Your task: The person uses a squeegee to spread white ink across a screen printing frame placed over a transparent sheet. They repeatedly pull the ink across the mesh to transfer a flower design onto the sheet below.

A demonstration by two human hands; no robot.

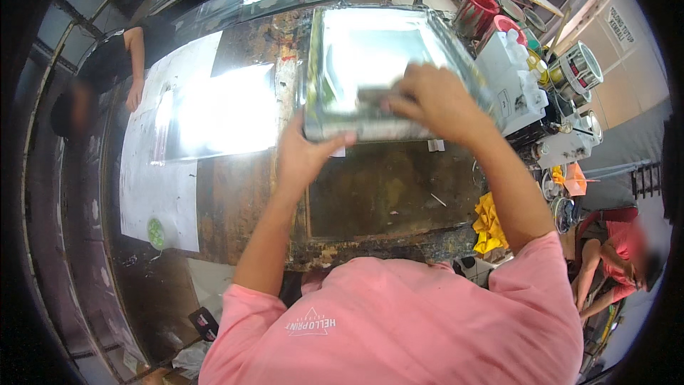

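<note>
A screen-printing frame (365, 130) with a shiny, glaring mesh is tilted up over the worktable, its far edge at the hinge clamps. My left hand (298, 153) grips its near left corner, thumb along the near edge. Over the mesh, my right hand (436, 100) is closed around a dark, flat-edged squeegee (374, 95), smeared by motion. Whether the squeegee touches the mesh is hard to tell. Beneath the raised frame lies a dark flat board (392, 192). To the left, a clear, glare-covered sheet (217, 114) rests partly on white paper (153, 196).
Paint cans (476, 13) and white containers (509, 82) crowd the right side. A yellow cloth (489, 224) hangs by the table's near right edge. A green round item (155, 232) sits on the paper. One person (107, 64) stands at left; another (620, 253) sits at lower right.
</note>
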